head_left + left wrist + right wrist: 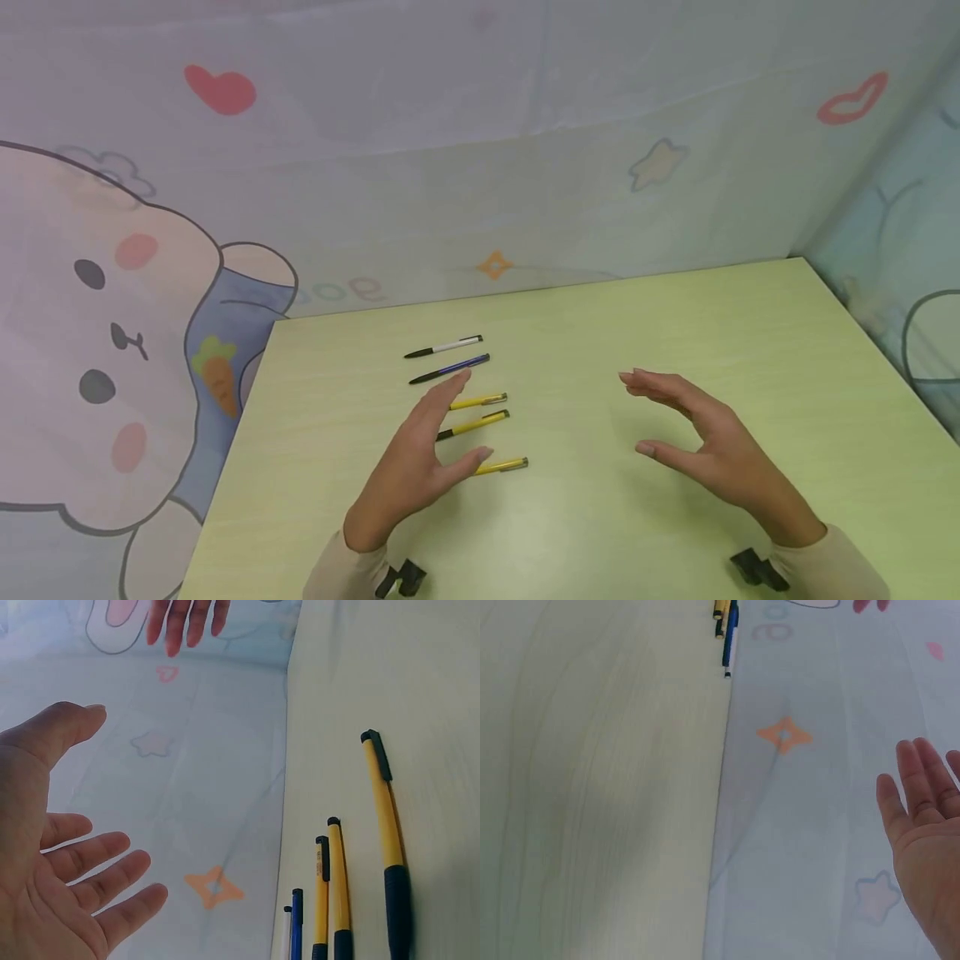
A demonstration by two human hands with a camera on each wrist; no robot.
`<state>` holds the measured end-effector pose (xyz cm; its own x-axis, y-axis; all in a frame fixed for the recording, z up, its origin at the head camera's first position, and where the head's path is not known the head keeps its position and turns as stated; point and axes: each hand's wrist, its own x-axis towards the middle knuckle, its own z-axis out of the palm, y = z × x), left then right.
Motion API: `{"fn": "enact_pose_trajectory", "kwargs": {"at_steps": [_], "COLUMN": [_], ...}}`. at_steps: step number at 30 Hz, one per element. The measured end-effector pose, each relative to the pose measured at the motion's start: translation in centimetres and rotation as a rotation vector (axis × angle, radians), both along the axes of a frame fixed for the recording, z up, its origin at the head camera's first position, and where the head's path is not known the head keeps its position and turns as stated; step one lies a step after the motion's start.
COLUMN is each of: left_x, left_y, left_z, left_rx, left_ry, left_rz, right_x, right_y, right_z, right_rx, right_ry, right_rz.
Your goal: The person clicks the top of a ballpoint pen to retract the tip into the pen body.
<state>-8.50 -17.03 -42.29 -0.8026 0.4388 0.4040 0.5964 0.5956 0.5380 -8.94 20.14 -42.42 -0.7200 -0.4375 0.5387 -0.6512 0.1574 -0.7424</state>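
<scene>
Several pens lie in a rough column on the left half of the table. Farthest back is a white pen (453,344) with a black grip, then a blue pen (450,368). Three yellow pens follow toward the front: one (480,402), a second (480,422) and the nearest (504,466). My left hand (420,458) hovers above the yellow pens, hiding parts of them, its thumb and fingers spread and holding nothing. Over the right half of the table my right hand (712,442) is held up, palm facing left, with nothing in it.
The pale yellow-green table (600,350) meets a printed cloth backdrop (450,167) along its back edge. Another cloth panel (922,250) hangs along the right side. Small black mounts (405,577) sit at both wrists.
</scene>
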Motion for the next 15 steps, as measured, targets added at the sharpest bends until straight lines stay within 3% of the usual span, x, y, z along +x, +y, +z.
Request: {"fn": "enact_pose_trajectory", "kwargs": {"at_steps": [3, 7, 15], "left_x": [-0.5, -1.0, -2.0], "left_y": [-0.2, -0.6, -1.4], "left_z": [-0.3, -0.8, -1.4], "left_rx": [0.067, 0.149, 0.299], "left_ry": [-0.054, -0.152, -0.291], "left_rz": [-0.021, -0.034, -0.045], "right_x": [-0.3, -1.0, -1.9], "right_y": [0.0, 0.3, 1.0], "right_z": [0.0, -1.2, -3.0], "right_rx": [-0.141, -0.267, -0.357], "right_ry": [-0.019, -0.032, -0.1], "right_rz": [0.12, 0.26, 0.371]}}
